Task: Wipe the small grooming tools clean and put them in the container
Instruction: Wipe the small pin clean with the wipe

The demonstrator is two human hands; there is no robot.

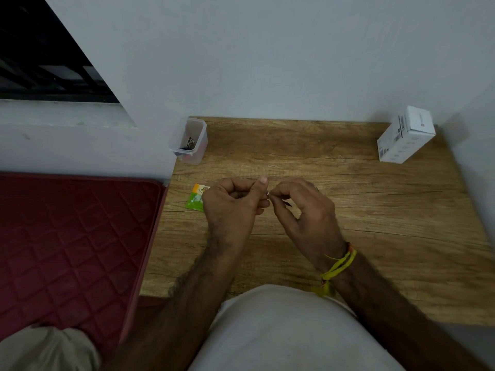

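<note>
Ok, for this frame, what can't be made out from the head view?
- The item between the left hand and right hand: only a white speck and a dark tip show; curled fingers hide the rest.
- Contents of the clear container: dark and small, types unreadable.
- The green packet: partly behind the left hand, print too small.
- The white box: label too small to read.

container [188, 140] at table's [375, 210] far left corner, box [405, 135] far right, sachet [197, 200] left of both hands

Yellow thread wristband [339, 266], pale shirt [281, 330]
</note>
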